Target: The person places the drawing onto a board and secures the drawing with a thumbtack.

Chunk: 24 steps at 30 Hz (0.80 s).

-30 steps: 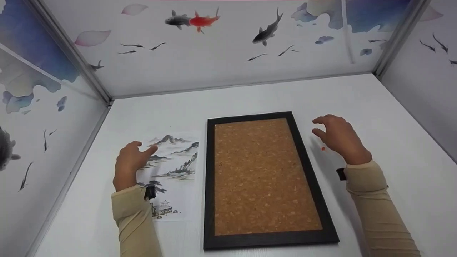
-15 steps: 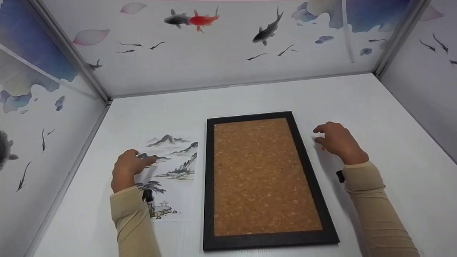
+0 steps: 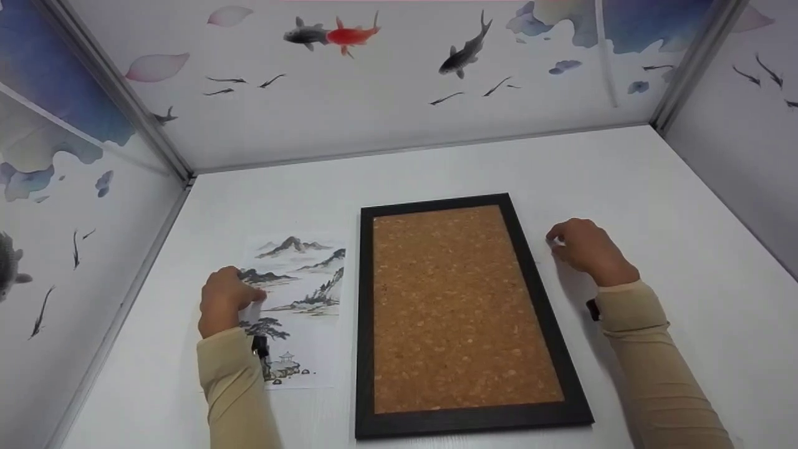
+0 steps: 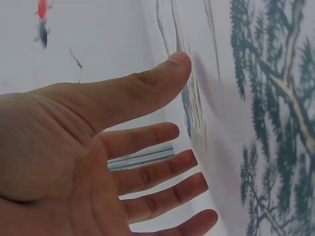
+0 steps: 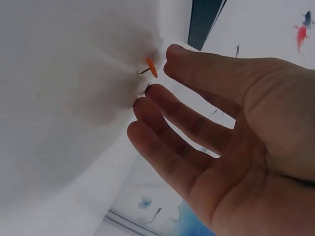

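A sheet of paper with an ink landscape [image 3: 312, 337] lies on the white table, left of a black-framed cork board [image 3: 461, 312]. My left hand [image 3: 225, 299] is at the sheet's left edge, its fingers spread and fairly straight. In the left wrist view the thumb [image 4: 162, 83] reaches over the printed side, and nothing sits between thumb and fingers. Right of the board, my right hand [image 3: 586, 249] is low over the table. The right wrist view shows an orange thumbtack [image 5: 151, 68] beside the thumb and fingertips, a small gap showing at the thumb.
White panels printed with koi and lotus enclose the table [image 3: 436, 168] at the back [image 3: 399, 81], left [image 3: 56, 249] and right [image 3: 760, 125]. The board's black frame [image 3: 365, 324] stands between the two hands. Both sleeves carry a dark wrist camera [image 3: 259, 347].
Both hands have moved down toward the table. The left hand has come to the sheet's left edge. The right hand now covers the orange thumbtack in the head view.
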### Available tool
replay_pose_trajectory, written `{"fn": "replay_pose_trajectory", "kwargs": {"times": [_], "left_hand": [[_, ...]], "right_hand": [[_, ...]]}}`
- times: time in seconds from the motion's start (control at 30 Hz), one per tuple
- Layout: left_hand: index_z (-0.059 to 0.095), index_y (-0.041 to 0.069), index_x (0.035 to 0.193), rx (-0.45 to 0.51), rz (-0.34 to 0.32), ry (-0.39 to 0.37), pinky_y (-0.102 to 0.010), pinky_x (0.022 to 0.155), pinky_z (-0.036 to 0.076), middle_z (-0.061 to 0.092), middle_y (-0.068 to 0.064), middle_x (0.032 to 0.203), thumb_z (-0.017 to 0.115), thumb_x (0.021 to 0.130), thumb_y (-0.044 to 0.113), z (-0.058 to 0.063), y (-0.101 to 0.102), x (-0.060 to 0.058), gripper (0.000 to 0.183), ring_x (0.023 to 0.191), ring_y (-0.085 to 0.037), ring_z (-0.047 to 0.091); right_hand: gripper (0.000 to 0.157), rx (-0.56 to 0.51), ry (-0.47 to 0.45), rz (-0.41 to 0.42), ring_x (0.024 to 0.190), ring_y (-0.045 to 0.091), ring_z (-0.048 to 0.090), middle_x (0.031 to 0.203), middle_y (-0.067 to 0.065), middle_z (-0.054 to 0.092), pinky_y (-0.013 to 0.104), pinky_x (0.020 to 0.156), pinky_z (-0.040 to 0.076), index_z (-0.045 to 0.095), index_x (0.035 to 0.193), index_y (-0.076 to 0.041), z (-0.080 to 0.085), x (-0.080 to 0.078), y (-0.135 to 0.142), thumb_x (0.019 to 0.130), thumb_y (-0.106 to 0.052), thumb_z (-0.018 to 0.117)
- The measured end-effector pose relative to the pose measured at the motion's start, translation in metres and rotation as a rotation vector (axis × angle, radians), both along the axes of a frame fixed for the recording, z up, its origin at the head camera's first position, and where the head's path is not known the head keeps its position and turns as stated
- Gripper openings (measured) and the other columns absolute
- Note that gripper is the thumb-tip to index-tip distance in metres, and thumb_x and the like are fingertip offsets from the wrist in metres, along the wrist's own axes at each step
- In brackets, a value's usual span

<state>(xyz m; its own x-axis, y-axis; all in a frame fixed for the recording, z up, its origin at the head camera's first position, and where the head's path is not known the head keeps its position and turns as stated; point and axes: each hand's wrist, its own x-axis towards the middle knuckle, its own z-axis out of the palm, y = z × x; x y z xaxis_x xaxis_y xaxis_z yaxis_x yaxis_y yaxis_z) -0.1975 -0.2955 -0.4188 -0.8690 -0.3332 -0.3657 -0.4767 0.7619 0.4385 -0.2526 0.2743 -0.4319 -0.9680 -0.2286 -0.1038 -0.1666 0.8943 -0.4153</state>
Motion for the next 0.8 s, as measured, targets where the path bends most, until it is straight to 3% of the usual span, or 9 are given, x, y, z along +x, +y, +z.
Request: {"fn": "replay_pose_trajectory", "kwargs": {"times": [0.1, 0.27, 0.4, 0.53, 0.63, 0.73, 0.8], "left_hand": [[0.036, -0.014, 0.148, -0.030, 0.003, 0.000, -0.064, 0.104, 0.043, 0.041, -0.040, 0.146, 0.074, 0.089, 0.019, 0.000, -0.001, 0.000, 0.078, 0.128, -0.054, 0.047], [0.045, -0.020, 0.137, -0.071, 0.015, 0.012, -0.057, 0.088, 0.051, 0.053, -0.040, 0.130, 0.074, 0.089, 0.019, -0.001, -0.005, 0.000, 0.068, 0.099, -0.042, 0.056], [0.054, -0.023, 0.124, -0.078, 0.027, 0.045, -0.046, 0.068, 0.052, 0.061, -0.037, 0.107, 0.069, 0.089, 0.009, -0.003, -0.008, 0.001, 0.050, 0.079, -0.032, 0.053], [0.063, -0.019, 0.102, -0.060, 0.039, 0.082, -0.036, 0.055, 0.045, 0.060, -0.025, 0.084, 0.058, 0.086, 0.000, -0.002, -0.010, 0.001, 0.025, 0.068, -0.027, 0.051], [0.066, -0.018, 0.102, -0.071, 0.031, 0.103, -0.038, 0.057, 0.050, 0.065, -0.032, 0.092, 0.054, 0.086, 0.001, 0.002, -0.011, 0.003, 0.027, 0.071, -0.032, 0.057], [0.066, -0.016, 0.118, -0.092, 0.019, 0.124, -0.048, 0.074, 0.057, 0.064, -0.036, 0.121, 0.055, 0.091, 0.006, 0.008, -0.012, 0.006, 0.037, 0.091, -0.044, 0.065], [0.064, -0.016, 0.122, -0.086, 0.028, 0.142, -0.053, 0.082, 0.056, 0.061, -0.036, 0.128, 0.055, 0.095, 0.011, 0.013, -0.013, 0.008, 0.039, 0.102, -0.049, 0.064]], "right_hand": [[0.027, -0.002, 0.005, 0.003, 0.100, 0.046, 0.063, 0.116, 0.035, 0.063, 0.053, 0.078, 0.055, 0.068, 0.119, 0.012, -0.002, -0.001, 0.000, 0.095, 0.001, 0.061], [0.021, 0.000, 0.025, 0.005, 0.093, 0.041, 0.064, 0.108, 0.032, 0.067, 0.052, 0.076, 0.054, 0.071, 0.110, 0.011, -0.004, -0.003, 0.000, 0.093, 0.004, 0.060], [0.016, -0.006, 0.047, 0.010, 0.089, 0.040, 0.065, 0.102, 0.029, 0.070, 0.051, 0.074, 0.055, 0.073, 0.101, 0.010, -0.006, -0.003, -0.001, 0.092, 0.007, 0.061], [0.014, -0.009, 0.065, 0.009, 0.087, 0.039, 0.065, 0.100, 0.028, 0.071, 0.051, 0.074, 0.055, 0.074, 0.098, 0.009, -0.006, -0.004, -0.001, 0.091, 0.007, 0.062], [0.013, -0.004, 0.059, 0.007, 0.091, 0.042, 0.066, 0.103, 0.029, 0.070, 0.053, 0.077, 0.055, 0.074, 0.100, 0.009, -0.005, -0.004, 0.001, 0.092, 0.006, 0.064], [0.015, 0.003, 0.050, 0.007, 0.096, 0.045, 0.066, 0.107, 0.030, 0.070, 0.054, 0.081, 0.055, 0.074, 0.103, 0.010, -0.005, -0.004, 0.001, 0.094, 0.004, 0.064], [0.016, 0.005, 0.036, 0.006, 0.095, 0.044, 0.066, 0.108, 0.031, 0.070, 0.053, 0.080, 0.055, 0.073, 0.105, 0.010, -0.004, -0.004, 0.001, 0.095, 0.003, 0.063]]}}
